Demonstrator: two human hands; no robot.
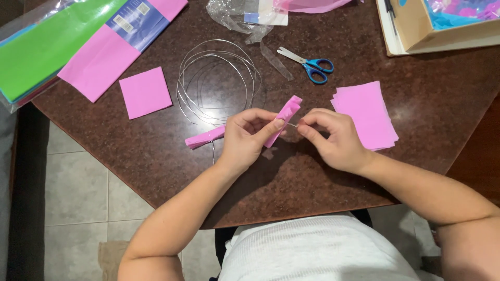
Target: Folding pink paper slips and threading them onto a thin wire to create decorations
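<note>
The left hand [249, 134] pinches the middle of a folded pink tissue-paper strip [284, 118], held just above the dark brown table [156, 151]. The right hand [333, 138], just to its right, grips a thin wire end [292, 125] between fingertips. The strip is pleated, narrow, bent at the grip, both ends splaying outward.

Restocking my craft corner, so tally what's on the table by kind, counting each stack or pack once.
Pink paper items: 4 (folded strip, loose square, cut stack, large sheet)
Wire coil: 1
Scissors: 1
Multicolour paper pack: 1
Cardboard box: 1
Total: 8
</note>
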